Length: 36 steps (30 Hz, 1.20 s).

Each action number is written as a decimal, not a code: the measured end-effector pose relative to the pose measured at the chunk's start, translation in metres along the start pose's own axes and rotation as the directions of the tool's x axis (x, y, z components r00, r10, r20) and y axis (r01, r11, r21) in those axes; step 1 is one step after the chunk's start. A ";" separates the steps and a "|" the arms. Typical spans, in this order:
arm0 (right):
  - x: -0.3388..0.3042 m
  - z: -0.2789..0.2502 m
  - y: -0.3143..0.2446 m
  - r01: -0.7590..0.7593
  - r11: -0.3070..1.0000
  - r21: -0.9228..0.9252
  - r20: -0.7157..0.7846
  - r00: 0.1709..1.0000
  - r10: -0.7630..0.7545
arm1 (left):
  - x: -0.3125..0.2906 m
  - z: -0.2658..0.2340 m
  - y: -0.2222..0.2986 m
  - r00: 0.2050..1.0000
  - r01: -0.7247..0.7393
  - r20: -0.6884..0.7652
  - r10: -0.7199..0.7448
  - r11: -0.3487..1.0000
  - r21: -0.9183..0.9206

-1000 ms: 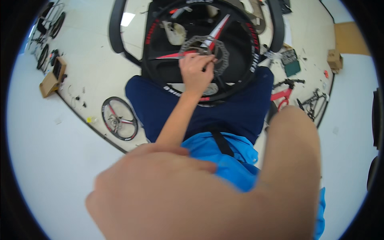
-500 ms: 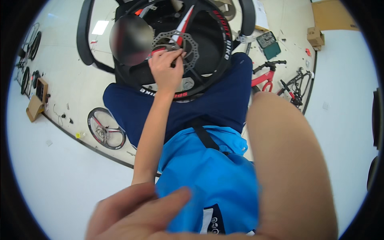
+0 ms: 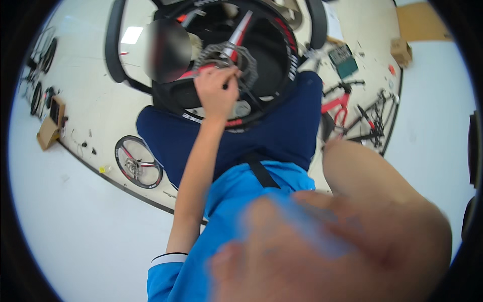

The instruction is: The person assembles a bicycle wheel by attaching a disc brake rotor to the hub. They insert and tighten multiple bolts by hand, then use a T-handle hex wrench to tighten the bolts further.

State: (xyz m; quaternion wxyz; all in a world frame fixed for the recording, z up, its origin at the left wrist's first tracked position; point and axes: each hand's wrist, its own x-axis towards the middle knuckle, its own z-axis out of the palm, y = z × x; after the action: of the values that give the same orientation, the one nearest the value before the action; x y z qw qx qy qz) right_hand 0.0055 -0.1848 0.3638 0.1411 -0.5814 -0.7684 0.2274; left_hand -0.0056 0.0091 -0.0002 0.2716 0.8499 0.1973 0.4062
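Observation:
A black bicycle wheel (image 3: 283, 90) with red and white spokes lies flat before my knees. It carries a silver disc brake rotor (image 3: 250, 75) at its hub. My left hand (image 3: 217, 93) is over the hub beside the rotor, fingers pinched together. A small dark bit shows between them, too little to name. Close to the camera, my right hand (image 3: 282, 246) is smeared by motion in front of my blue shirt, away from the wheel. Whether it holds anything is unclear.
Black chair armrests (image 3: 114, 45) flank the wheel. On the floor are another spoked wheel (image 3: 135, 168), a red bicycle frame (image 3: 339, 103), a dark frame (image 3: 375, 123), a green case (image 3: 344, 65) and cardboard boxes (image 3: 401, 52). A blurred round patch covers part of the view beside the wheel.
My right hand has swung rightward and up in front of my shirt. My left hand stays at the hub. The whole view has shifted slightly.

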 end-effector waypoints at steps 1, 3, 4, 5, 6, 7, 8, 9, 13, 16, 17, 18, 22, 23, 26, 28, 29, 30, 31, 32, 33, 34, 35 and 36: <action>-0.005 0.001 -0.001 0.006 1.000 -0.009 -0.001 1.000 -0.006 | -0.002 -0.002 -0.001 1.000 -0.023 -0.011 0.023 0.998 0.051; -0.013 -0.001 -0.004 -0.018 1.000 -0.014 0.013 1.000 0.018 | -0.009 0.008 0.012 0.999 -0.017 -0.034 0.017 1.000 0.000; -0.014 0.000 -0.001 0.000 1.000 -0.007 0.013 1.000 0.000 | -0.012 0.004 0.007 0.999 -0.002 -0.049 0.005 0.999 0.043; -0.008 0.000 0.000 0.023 1.000 -0.004 0.010 1.000 -0.023 | -0.005 -0.007 -0.007 0.997 0.006 -0.072 0.000 0.996 0.088; -0.003 0.001 0.001 0.026 1.000 -0.008 0.008 1.000 -0.026 | 0.001 -0.010 -0.014 0.997 0.010 -0.077 -0.002 0.995 0.096; -0.007 -0.001 -0.001 0.012 1.000 -0.019 0.009 1.000 -0.012 | 0.001 -0.003 -0.011 0.998 0.008 -0.065 -0.004 0.998 0.059; -0.011 -0.004 -0.005 -0.022 0.999 -0.026 -0.004 1.000 0.022 | -0.004 0.009 -0.004 0.999 0.005 -0.053 -0.004 1.000 0.024; -0.014 -0.009 -0.005 -0.034 0.999 -0.033 -0.011 0.999 0.033 | -0.004 0.012 0.001 0.999 0.007 -0.036 -0.006 1.000 0.006; -0.016 -0.011 -0.005 -0.081 0.995 -0.057 -0.041 0.996 0.079 | 0.010 0.000 0.010 0.994 -0.023 -0.101 0.028 0.999 0.048; -0.027 -0.019 -0.002 -0.071 0.995 -0.066 -0.082 0.995 0.065 | -0.007 -0.003 0.023 0.998 0.004 -0.065 0.002 0.997 0.082; -0.013 -0.015 0.000 -0.120 0.990 -0.072 -0.112 0.987 0.112 | -0.007 0.001 0.021 0.999 -0.009 -0.035 0.011 0.999 0.041; -0.011 -0.020 -0.007 -0.185 0.980 -0.078 -0.143 0.974 0.173 | -0.001 0.002 0.011 0.999 -0.017 -0.042 0.017 1.000 0.008; -0.007 -0.006 -0.012 -0.267 0.961 -0.070 -0.169 0.953 0.252 | -0.020 0.001 0.003 0.997 0.051 -0.057 -0.053 0.998 -0.029; -0.007 -0.009 -0.011 -0.277 0.959 -0.065 -0.176 0.949 0.262 | -0.021 0.002 0.008 0.997 0.060 -0.045 -0.060 0.998 -0.019; 0.000 -0.008 0.001 -0.278 0.959 -0.047 -0.235 0.937 0.260 | -0.008 0.006 0.005 0.997 0.053 -0.060 -0.054 0.999 -0.013; 0.017 0.002 0.006 -0.265 0.963 -0.042 -0.310 0.920 0.239 | -0.008 0.004 0.004 0.998 0.048 -0.029 -0.048 0.999 -0.016; 0.026 0.004 0.008 -0.275 0.960 -0.043 -0.339 0.908 0.245 | -0.005 0.006 0.008 0.999 0.035 -0.015 -0.035 0.999 -0.023; 0.032 0.013 0.019 -0.234 0.970 -0.063 -0.337 0.920 0.200 | -0.006 0.005 0.006 0.999 0.028 -0.040 -0.029 0.999 -0.019; 0.034 0.026 0.044 -0.142 0.986 -0.092 -0.306 0.946 0.108 | -0.006 0.005 0.006 0.998 0.064 -0.023 -0.065 0.998 -0.020; 0.031 0.049 0.081 -0.047 0.993 -0.106 -0.275 0.961 0.016 | -0.008 0.005 0.004 0.996 0.064 -0.059 -0.064 0.998 0.001; 0.032 0.058 0.109 -0.074 0.997 -0.034 -0.275 0.960 0.062 | -0.006 0.007 0.006 0.995 0.062 -0.081 -0.062 0.998 -0.006; 0.038 0.058 0.137 -0.148 0.969 0.199 -0.332 0.920 0.209 | -0.006 0.008 0.006 0.995 0.070 -0.069 -0.071 0.997 -0.024; 0.029 0.080 0.169 -0.263 0.914 0.310 -0.337 0.868 0.364 | -0.005 0.007 0.006 0.997 0.047 -0.053 -0.048 0.999 -0.021; 0.022 0.108 0.194 -0.349 0.857 0.379 -0.367 0.793 0.486 | -0.006 0.006 0.006 0.997 0.046 -0.053 -0.047 0.999 -0.024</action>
State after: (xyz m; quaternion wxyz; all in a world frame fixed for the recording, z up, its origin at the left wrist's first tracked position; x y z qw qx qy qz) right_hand 0.1086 -0.1412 0.1708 0.3449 -0.7470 -0.5228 0.2230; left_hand -0.0039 -0.0011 -0.0033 0.2854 0.8306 0.2196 0.4248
